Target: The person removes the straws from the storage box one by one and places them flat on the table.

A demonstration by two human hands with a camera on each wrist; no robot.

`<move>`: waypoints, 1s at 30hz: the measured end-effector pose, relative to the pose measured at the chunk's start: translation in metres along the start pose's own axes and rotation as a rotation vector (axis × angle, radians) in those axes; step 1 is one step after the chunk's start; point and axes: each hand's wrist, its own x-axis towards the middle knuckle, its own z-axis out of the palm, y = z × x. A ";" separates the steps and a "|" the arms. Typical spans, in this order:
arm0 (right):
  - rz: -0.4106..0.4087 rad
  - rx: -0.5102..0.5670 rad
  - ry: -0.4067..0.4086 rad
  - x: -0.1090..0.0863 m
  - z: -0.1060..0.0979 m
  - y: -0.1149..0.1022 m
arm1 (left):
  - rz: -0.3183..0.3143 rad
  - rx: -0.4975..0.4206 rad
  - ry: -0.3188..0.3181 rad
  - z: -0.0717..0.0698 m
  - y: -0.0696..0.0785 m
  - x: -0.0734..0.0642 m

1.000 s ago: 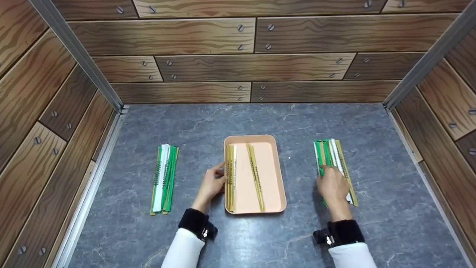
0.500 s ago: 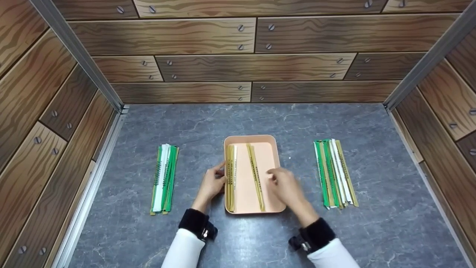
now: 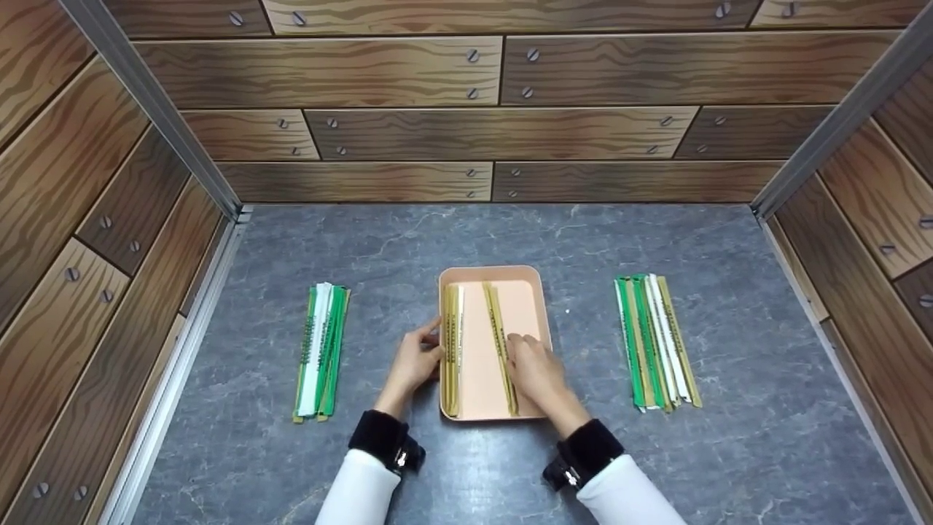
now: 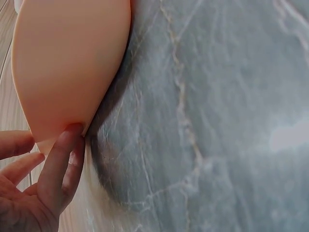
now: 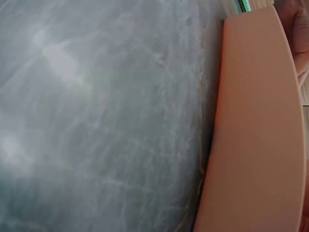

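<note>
Gold and white wrapped straws lie along the left side of a shallow peach tray. A gold pair slants down its middle. My left hand touches the tray's left side, its fingertips against the outer wall in the left wrist view. My right hand reaches over the right rim with bent fingers, the tips right at the gold pair. The back of this hand hides its grip, so I cannot tell whether it pinches them. The right wrist view shows mostly the tray's outer wall.
A bundle of green, white and gold wrapped straws lies on the grey marbled tabletop to the left. Another such bundle lies fanned out at the right. Wood-patterned panels enclose the back and sides.
My right hand has left the right bundle and travelled left into the tray, up to the gold pair. My left hand has stayed at the tray's left side.
</note>
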 end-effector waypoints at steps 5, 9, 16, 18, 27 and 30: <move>-0.003 -0.033 0.008 0.001 0.001 -0.002 | 0.018 0.015 -0.002 -0.001 0.000 0.001; 0.001 -0.042 0.012 0.002 0.001 -0.004 | -0.002 -0.035 -0.019 -0.001 0.000 0.001; 0.028 -0.072 0.001 0.001 0.004 -0.007 | -0.010 -0.058 -0.024 0.000 -0.001 0.002; 0.030 -0.075 0.007 0.000 0.004 -0.008 | -0.016 -0.049 -0.019 0.000 -0.001 0.002; 0.092 0.002 -0.037 0.001 0.003 -0.009 | -0.032 -0.052 -0.015 0.000 -0.001 0.001; 0.109 0.061 -0.036 0.001 0.000 -0.008 | -0.038 -0.061 -0.016 0.000 -0.001 0.001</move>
